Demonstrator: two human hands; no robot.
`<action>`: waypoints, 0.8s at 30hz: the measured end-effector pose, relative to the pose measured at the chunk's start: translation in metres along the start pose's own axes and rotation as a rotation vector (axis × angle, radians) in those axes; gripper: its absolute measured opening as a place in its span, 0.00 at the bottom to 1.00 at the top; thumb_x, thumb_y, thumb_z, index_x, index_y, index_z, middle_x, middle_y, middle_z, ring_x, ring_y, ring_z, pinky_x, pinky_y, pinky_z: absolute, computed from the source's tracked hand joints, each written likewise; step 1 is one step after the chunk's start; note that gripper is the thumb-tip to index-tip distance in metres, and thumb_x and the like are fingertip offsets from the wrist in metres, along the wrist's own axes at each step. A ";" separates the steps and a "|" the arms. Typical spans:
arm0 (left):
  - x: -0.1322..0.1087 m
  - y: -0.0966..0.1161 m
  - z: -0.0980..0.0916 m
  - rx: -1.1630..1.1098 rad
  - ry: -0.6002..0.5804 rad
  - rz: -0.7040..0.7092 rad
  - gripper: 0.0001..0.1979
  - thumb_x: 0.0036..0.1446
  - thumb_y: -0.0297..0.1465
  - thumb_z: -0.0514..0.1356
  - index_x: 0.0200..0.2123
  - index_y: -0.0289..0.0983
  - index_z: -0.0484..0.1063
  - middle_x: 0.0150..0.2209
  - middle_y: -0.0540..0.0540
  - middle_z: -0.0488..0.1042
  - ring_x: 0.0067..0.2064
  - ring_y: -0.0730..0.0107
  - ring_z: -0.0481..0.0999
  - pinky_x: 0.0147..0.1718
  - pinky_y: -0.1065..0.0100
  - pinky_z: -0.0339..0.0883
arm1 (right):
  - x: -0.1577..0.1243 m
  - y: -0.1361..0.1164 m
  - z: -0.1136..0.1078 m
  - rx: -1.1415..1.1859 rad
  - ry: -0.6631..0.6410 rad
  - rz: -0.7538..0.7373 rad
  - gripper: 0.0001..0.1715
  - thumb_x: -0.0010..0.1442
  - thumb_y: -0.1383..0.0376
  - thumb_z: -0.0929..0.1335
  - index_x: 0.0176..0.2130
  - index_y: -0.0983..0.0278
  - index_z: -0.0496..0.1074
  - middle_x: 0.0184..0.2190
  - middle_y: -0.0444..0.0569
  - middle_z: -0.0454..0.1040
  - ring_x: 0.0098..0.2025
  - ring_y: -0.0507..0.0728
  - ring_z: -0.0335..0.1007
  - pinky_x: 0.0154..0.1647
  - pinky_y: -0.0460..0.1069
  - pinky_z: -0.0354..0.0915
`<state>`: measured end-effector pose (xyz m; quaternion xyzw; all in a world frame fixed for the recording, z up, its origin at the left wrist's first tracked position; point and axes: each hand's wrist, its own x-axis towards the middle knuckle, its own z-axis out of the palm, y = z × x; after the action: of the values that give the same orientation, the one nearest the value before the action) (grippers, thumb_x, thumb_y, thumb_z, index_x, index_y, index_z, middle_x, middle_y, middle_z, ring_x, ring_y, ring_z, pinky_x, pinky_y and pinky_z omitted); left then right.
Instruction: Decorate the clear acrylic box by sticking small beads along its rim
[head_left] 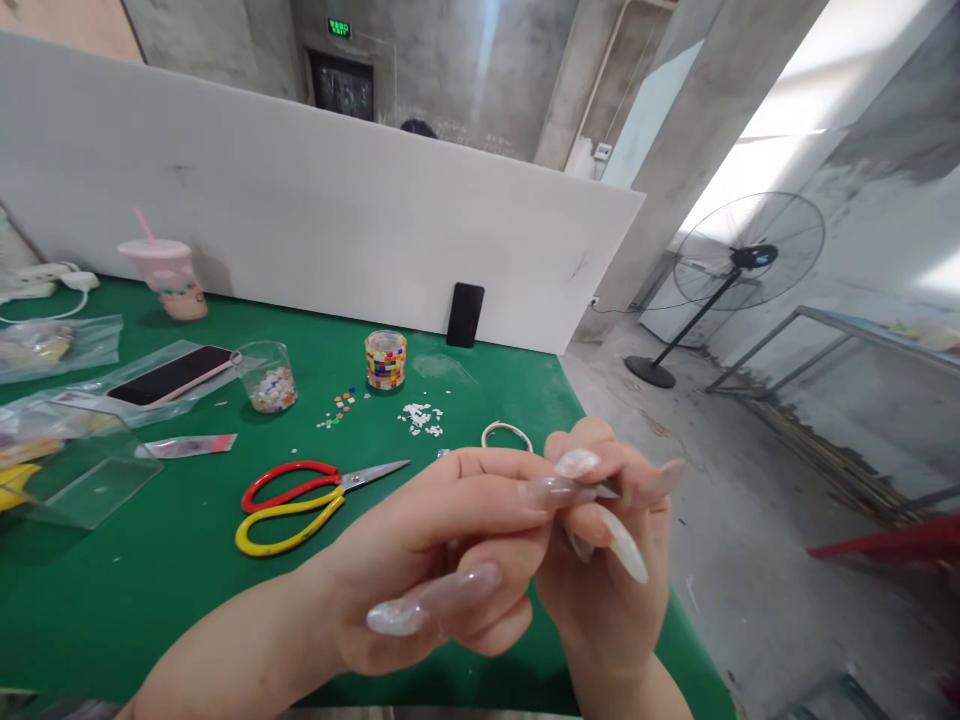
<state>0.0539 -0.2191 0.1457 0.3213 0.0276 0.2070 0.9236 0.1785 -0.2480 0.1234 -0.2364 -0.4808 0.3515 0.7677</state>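
Note:
My left hand [465, 550] and my right hand [619, 550] meet above the green table's near right part. Both are closed, with the fingertips pinched together and long shiny nails pointing right and down. Whatever lies between the fingers is too small or hidden to name. Just behind them shows part of a white ring [506, 428]. Scissors [315, 497] with one red and one yellow handle rest left of my left hand, blades toward it. Small white chips [421, 418] and a few coloured pieces [345, 402] are scattered beyond, near a glass cup covered in coloured mosaic [386, 361].
A clear cup of chips [271, 385], a pink-edged phone [172, 375], a pink drink cup [166, 280] and a clear plastic box [112, 475] stand left. A black phone [465, 315] leans on the white partition [337, 220]. A floor fan [750, 258] stands right.

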 end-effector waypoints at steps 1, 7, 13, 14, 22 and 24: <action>0.000 0.000 0.000 -0.001 0.004 -0.001 0.09 0.63 0.32 0.60 0.32 0.34 0.73 0.09 0.61 0.51 0.11 0.83 0.41 0.14 0.76 0.44 | -0.001 0.000 -0.001 -0.002 -0.006 -0.006 0.12 0.66 0.57 0.69 0.33 0.55 0.81 0.23 0.40 0.67 0.20 0.47 0.56 0.19 0.45 0.53; -0.001 -0.002 0.001 0.027 0.041 -0.014 0.09 0.60 0.34 0.62 0.31 0.34 0.74 0.09 0.61 0.52 0.10 0.84 0.41 0.14 0.76 0.45 | -0.003 0.001 -0.002 -0.025 -0.025 -0.014 0.14 0.67 0.57 0.67 0.33 0.55 0.81 0.23 0.40 0.68 0.24 0.48 0.59 0.23 0.46 0.55; 0.002 -0.002 0.005 0.057 0.040 -0.009 0.12 0.58 0.35 0.64 0.27 0.35 0.72 0.08 0.60 0.52 0.09 0.84 0.43 0.12 0.75 0.43 | -0.001 -0.002 0.002 0.020 -0.014 0.039 0.16 0.65 0.53 0.69 0.31 0.55 0.81 0.21 0.40 0.67 0.22 0.47 0.57 0.20 0.45 0.54; 0.003 -0.002 0.005 0.062 0.028 -0.001 0.12 0.59 0.36 0.63 0.26 0.35 0.73 0.07 0.60 0.52 0.09 0.84 0.43 0.12 0.75 0.43 | -0.001 -0.002 0.004 0.032 -0.010 0.053 0.17 0.65 0.52 0.69 0.31 0.55 0.82 0.21 0.40 0.66 0.21 0.47 0.56 0.20 0.45 0.53; 0.001 -0.004 0.003 0.093 0.026 0.005 0.12 0.61 0.37 0.63 0.28 0.35 0.76 0.08 0.60 0.53 0.09 0.84 0.44 0.13 0.76 0.45 | -0.001 -0.005 0.007 0.136 -0.059 0.108 0.17 0.67 0.53 0.67 0.33 0.54 0.83 0.22 0.40 0.66 0.19 0.45 0.54 0.16 0.44 0.50; 0.001 -0.002 0.004 0.115 0.034 0.005 0.12 0.61 0.36 0.63 0.28 0.35 0.75 0.09 0.60 0.55 0.09 0.85 0.45 0.13 0.76 0.44 | 0.000 -0.003 0.005 0.103 -0.056 0.080 0.16 0.67 0.55 0.67 0.35 0.54 0.83 0.24 0.41 0.68 0.19 0.45 0.55 0.17 0.44 0.51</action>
<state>0.0560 -0.2227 0.1480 0.3703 0.0542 0.2127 0.9026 0.1746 -0.2501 0.1275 -0.2059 -0.4737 0.4126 0.7503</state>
